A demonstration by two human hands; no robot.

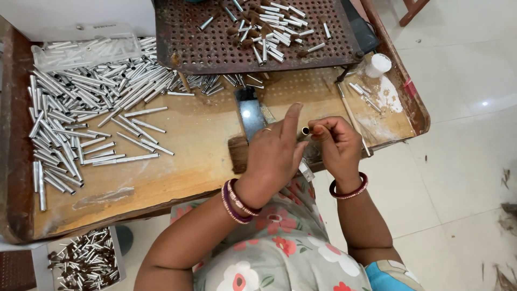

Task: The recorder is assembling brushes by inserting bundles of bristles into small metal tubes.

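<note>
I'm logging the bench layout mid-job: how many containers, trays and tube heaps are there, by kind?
Perforated metal tray: 1
White jar: 1
Box of finished pieces under the bench: 1
Loose heap of silver tubes: 1
Tube held between left hand and right hand: 1
Total: 5

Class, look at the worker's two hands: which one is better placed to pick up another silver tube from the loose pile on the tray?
Probably the left hand: the pile of silver tubes lies on its side, while the right hand pinches a small ferrule.
</note>
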